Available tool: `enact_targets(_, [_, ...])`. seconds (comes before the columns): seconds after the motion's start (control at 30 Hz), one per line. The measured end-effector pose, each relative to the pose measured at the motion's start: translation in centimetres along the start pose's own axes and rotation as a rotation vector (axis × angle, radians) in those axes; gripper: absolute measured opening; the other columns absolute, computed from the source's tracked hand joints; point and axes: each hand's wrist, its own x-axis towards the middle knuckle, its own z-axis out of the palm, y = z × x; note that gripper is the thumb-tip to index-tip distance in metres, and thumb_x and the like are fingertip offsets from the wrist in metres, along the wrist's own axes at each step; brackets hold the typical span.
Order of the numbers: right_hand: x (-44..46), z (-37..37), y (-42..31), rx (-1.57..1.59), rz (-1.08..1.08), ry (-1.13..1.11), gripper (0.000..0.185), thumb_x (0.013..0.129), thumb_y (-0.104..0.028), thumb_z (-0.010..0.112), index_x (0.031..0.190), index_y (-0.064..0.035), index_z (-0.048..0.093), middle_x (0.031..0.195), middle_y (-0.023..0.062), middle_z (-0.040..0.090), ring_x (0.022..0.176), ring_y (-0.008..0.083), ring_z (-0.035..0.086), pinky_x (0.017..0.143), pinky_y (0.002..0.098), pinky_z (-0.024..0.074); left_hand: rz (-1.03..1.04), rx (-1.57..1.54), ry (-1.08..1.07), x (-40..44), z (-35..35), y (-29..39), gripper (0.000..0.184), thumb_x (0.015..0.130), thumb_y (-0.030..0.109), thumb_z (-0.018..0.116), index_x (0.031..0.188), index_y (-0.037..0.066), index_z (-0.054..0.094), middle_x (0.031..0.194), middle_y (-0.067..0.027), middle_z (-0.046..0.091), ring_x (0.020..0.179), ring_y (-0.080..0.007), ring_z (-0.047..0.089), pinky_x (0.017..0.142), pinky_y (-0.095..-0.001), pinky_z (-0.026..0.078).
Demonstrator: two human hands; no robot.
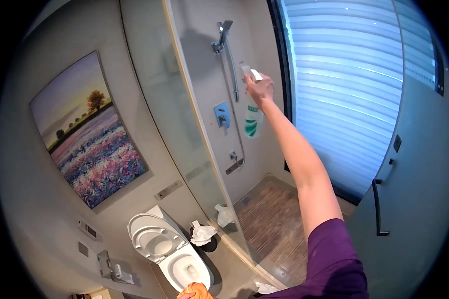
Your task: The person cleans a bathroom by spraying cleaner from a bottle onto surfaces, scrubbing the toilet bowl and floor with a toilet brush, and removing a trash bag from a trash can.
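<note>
My right hand (pixel 261 90) is stretched out into the shower area, with its fingers wrapped round the neck of a spray bottle (pixel 252 120). The bottle is white with green markings and hangs upright below the hand, in front of the shower wall. Low in the view, at the bottom edge, a small part of my left hand (pixel 186 295) shows against an orange cloth (pixel 198 289), fingers closed on it. Behind the bottle are the hand shower (pixel 224 31) and the blue-tinted mixer plate (pixel 222 114).
A glass panel (pixel 184 124) stands left of my right arm. Below left is a toilet (pixel 187 269) with its lid up, beside a bin (pixel 210 245) with white paper. A glass door with a dark handle (pixel 378 209) is on the right.
</note>
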Motion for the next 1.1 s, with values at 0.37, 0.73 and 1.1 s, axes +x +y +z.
enact_targets(0.37, [-17.9, -4.0, 12.0, -0.298, 0.180, -0.114, 0.035, 0.083, -0.037, 0.075, 0.089, -0.0039, 0.068, 0.081, 0.0175, 0.069, 0.082, 0.0352, 0.068, 0.074, 0.0445, 0.0514, 0.045, -0.057, 0.004, -2.0, -4.3, -1.4, 0.047, 0.086, 0.002, 0.060, 0.132, -0.003, 0.057, 0.124, -0.0173, 0.067, 0.113, -0.0339, 0.066, 0.100, -0.0473, 0.054])
enact_targets(0.73, [-62.2, -21.7, 14.5, -0.677, 0.648, -0.730, 0.025, 0.079, -0.026, 0.073, 0.092, -0.0046, 0.067, 0.088, 0.0203, 0.070, 0.090, 0.0387, 0.068, 0.081, 0.0464, 0.0518, 0.049, -0.188, 0.134, -9.1, -16.2, -4.7, 0.047, 0.085, 0.003, 0.066, 0.131, -0.004, 0.057, 0.122, -0.0168, 0.067, 0.112, -0.0310, 0.067, 0.098, -0.0442, 0.055])
enact_targets(1.1, [-78.0, -25.7, 3.4, -0.846, 0.431, -1.087, 0.048, 0.086, -0.045, 0.063, 0.095, 0.0018, 0.071, 0.093, 0.0274, 0.070, 0.084, 0.0407, 0.070, 0.076, 0.0487, 0.0530, -0.088, -0.121, 0.350, -16.2, -27.9, -12.1, 0.039, 0.085, 0.005, 0.068, 0.122, -0.005, 0.060, 0.113, -0.0159, 0.069, 0.101, -0.0285, 0.070, 0.090, -0.0414, 0.058])
